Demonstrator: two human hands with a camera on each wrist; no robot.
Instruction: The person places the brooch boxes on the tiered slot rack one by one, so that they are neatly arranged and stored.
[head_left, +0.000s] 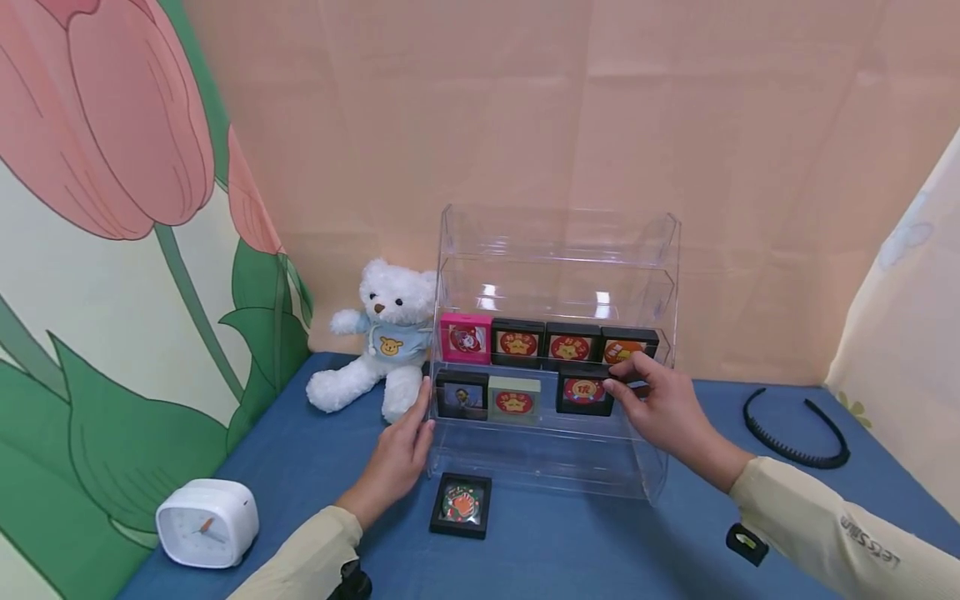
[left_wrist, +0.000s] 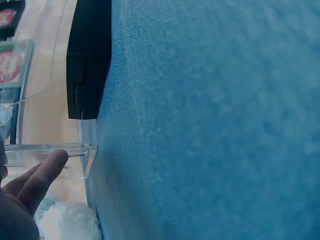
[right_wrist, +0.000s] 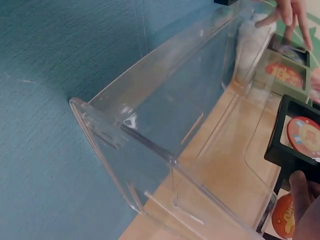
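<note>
A clear acrylic tiered rack (head_left: 543,462) stands on the blue table. My right hand (head_left: 667,408) pinches the right edge of a black display frame (head_left: 585,393) with a round red badge, at the second tier from the bottom. In the right wrist view, a finger and thumb meet that black frame (right_wrist: 287,127). My left hand (head_left: 397,454) rests with straight fingers against the rack's left side. On the held frame's tier stand a dark frame (head_left: 461,396) and a pale green frame (head_left: 514,402). A pink frame (head_left: 465,339) and several black ones fill the tier above.
Flat on the table before the rack lies another black frame (head_left: 461,506). A white teddy bear (head_left: 397,329) sits at the rack's left, a white clock (head_left: 207,523) at the front left. A black headband (head_left: 802,454) lies on the right.
</note>
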